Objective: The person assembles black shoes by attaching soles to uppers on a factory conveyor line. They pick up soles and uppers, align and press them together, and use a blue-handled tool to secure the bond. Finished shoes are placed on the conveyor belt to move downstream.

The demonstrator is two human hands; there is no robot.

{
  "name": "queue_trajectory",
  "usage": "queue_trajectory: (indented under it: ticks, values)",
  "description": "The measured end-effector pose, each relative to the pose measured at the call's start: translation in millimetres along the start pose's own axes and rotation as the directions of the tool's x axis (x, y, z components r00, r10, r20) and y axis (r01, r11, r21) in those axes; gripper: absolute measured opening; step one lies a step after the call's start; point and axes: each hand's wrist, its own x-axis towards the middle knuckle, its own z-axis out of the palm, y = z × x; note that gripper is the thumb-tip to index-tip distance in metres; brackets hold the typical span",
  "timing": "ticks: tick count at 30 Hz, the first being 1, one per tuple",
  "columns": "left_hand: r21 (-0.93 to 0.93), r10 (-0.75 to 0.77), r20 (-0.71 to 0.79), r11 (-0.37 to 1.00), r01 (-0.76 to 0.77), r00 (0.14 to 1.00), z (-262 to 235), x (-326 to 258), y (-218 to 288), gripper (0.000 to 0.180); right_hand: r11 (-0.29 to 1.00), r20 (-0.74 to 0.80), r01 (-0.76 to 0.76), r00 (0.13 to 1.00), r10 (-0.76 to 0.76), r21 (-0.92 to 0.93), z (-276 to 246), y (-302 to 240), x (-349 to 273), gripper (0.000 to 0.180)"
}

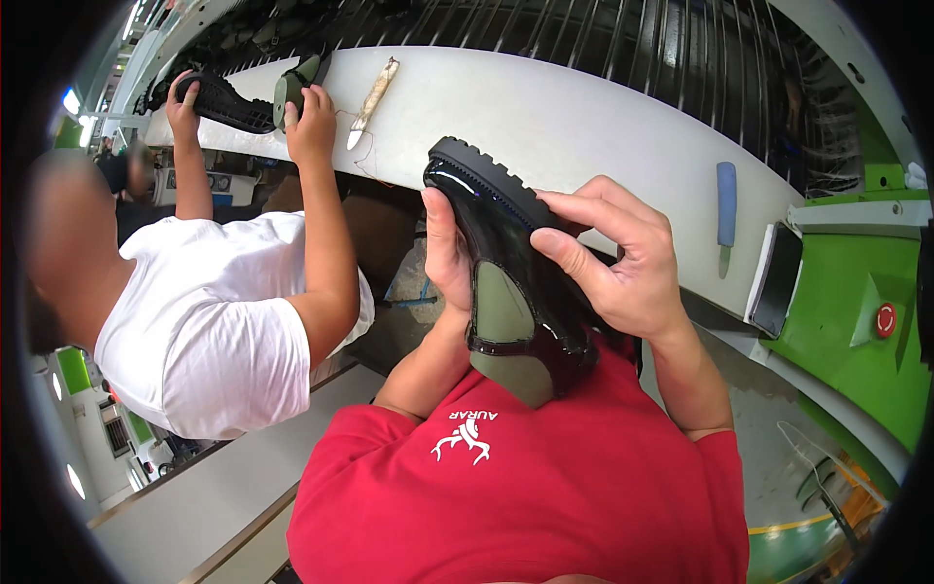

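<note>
Shoe: a glossy black shoe (506,263) with a ridged sole and an olive-green insert, held up in the air near the middle of the view, sole toward 1 o'clock, above the red shirt (545,487).
Left hand: the left hand (446,255) sits at the shoe's 9 o'clock side, fingers curled round the upper and gripping it from behind; only thumb and palm edge show.
Right hand: the right hand (613,258) is at the shoe's 3 o'clock side, fingers pressed together, thumb and forefinger pinching the edge of the sole.
Step in hand: by the look of it, the shoe is being turned over and checked or pressed along the seam where sole meets upper.
Next move: it seems to call for a steady hold with the left while the right works its pinch along the sole edge without slipping off the shiny surface.
Tabletop: the long white tabletop (584,127) curves past at 12 o'clock, carrying a pale-handled knife (372,100) at 11 o'clock and a blue-handled tool (726,202) at 2 o'clock.
Co-worker: a person in a white shirt (209,321) at 9 o'clock holds another black shoe (229,102) on the tabletop with both hands.
Machine: a green machine panel (856,321) with a red button stands at 3 o'clock.
</note>
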Motion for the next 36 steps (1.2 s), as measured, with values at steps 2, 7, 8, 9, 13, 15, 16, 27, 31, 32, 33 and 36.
queue_trajectory:
  ticks: [2, 7, 8, 9, 13, 15, 16, 27, 31, 32, 33, 36]
  values:
    - [-0.013, -0.027, -0.007, 1.000, 0.027, 1.000, 4.4, 0.3, 1.6, 0.072, 1.000, -0.001, -0.010, 1.000, 0.010, 0.007, -2.0, -0.9, 1.7, 0.027]
    - [0.042, 0.019, 0.043, 0.999, -0.020, 0.999, 0.0, 4.3, -0.1, 0.069, 1.000, -0.069, 0.005, 0.998, -0.005, -0.002, 0.4, -4.1, -2.0, 0.026]
    - [0.053, 0.025, 0.047, 0.998, -0.028, 0.999, 0.7, 7.3, 0.8, 0.067, 0.999, -0.100, 0.018, 0.995, -0.022, -0.043, 2.7, -7.5, -3.3, 0.026]
    - [0.063, 0.035, 0.051, 0.997, -0.038, 0.998, 1.9, 10.1, 1.3, 0.065, 0.996, -0.128, 0.032, 0.991, -0.042, -0.085, 5.5, -12.6, -4.0, 0.025]
    - [0.020, 0.069, -0.012, 0.997, -0.068, 0.998, 5.3, 16.0, -6.5, 0.054, 0.971, -0.161, 0.087, 0.979, -0.124, -0.221, 5.4, -15.9, -0.9, 0.027]
    - [0.157, 0.107, -0.074, 0.983, -0.095, 0.991, 2.9, 19.6, -11.7, 0.055, 0.962, -0.143, 0.082, 0.982, -0.123, -0.262, 3.1, -12.4, 0.2, 0.030]
    - [0.230, 0.146, -0.099, 0.966, -0.120, 0.984, 0.7, 24.8, -10.6, 0.055, 0.959, -0.123, 0.080, 0.986, -0.117, -0.273, -0.1, -10.3, 2.3, 0.033]
    - [0.070, 0.128, -0.159, 0.991, -0.118, 0.979, 11.8, 58.4, 4.7, 0.062, 0.700, 0.213, 0.490, 0.868, -0.449, -0.519, -39.3, 6.1, -43.4, 0.068]
    - [0.107, 0.005, -0.284, 0.994, 0.027, 0.959, 32.2, 46.9, -5.2, 0.063, 0.590, 0.119, 0.535, 0.793, -0.597, -0.605, -56.4, -0.5, -29.3, 0.061]
    - [0.249, 0.050, -0.328, 0.968, 0.035, 0.943, 37.6, 37.9, -9.1, 0.068, 0.613, 0.119, 0.539, 0.799, -0.589, -0.578, -64.1, -16.6, -18.3, 0.063]
    - [0.306, 0.034, -0.315, 0.950, 0.068, 0.948, 27.9, 31.3, -19.8, 0.075, 0.617, 0.098, 0.476, 0.834, -0.543, -0.627, -66.5, -37.2, -3.8, 0.065]
    - [0.653, -0.500, -0.175, 0.585, 0.480, 0.848, -5.8, 9.0, -7.9, 0.064, 0.827, -0.059, 0.332, 0.915, -0.399, -0.454, -94.8, -50.8, 22.3, 0.062]
